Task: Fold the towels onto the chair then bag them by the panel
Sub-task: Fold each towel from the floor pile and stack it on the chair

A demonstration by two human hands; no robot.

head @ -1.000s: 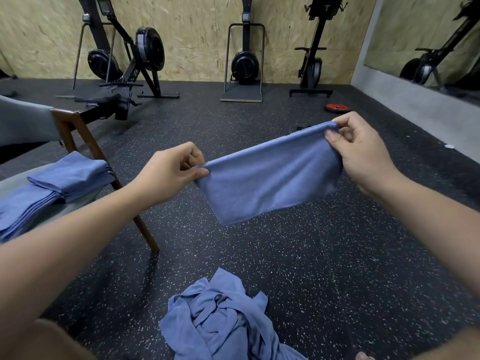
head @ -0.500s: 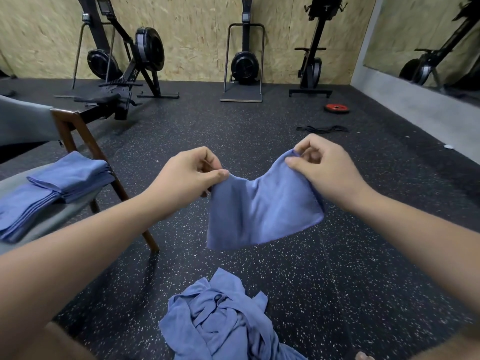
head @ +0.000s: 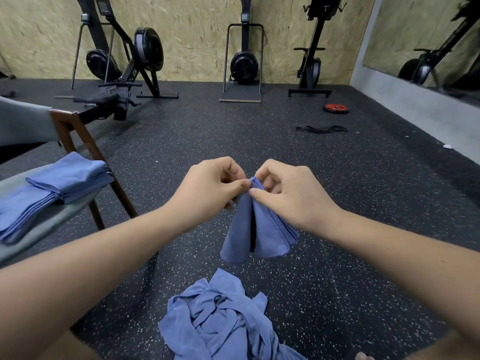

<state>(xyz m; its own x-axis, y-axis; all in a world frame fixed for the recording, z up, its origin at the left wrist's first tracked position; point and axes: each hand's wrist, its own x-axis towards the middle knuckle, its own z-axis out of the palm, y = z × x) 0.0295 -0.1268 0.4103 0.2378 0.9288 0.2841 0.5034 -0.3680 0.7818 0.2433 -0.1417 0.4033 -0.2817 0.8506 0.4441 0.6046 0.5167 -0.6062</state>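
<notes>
A blue towel (head: 259,229) hangs folded in half in mid-air at the centre of the head view. My left hand (head: 207,188) and my right hand (head: 288,190) meet at its top, each pinching an upper corner, fingertips nearly touching. A crumpled pile of blue towels (head: 220,318) lies on the floor below. To the left, a stack of folded blue towels (head: 70,175) and a second flatter stack (head: 23,209) rest on the grey seat of a wooden chair (head: 75,131).
Black speckled rubber floor all round. Rowing and ski machines (head: 135,55) stand along the far wooden panel wall (head: 197,35). A red weight plate (head: 335,108) and a black strap (head: 322,129) lie at the right. A mirror wall (head: 426,40) runs along the right side.
My hands have come together from wide apart, bringing the towel's two top corners to meet. The towel now hangs doubled instead of stretched flat.
</notes>
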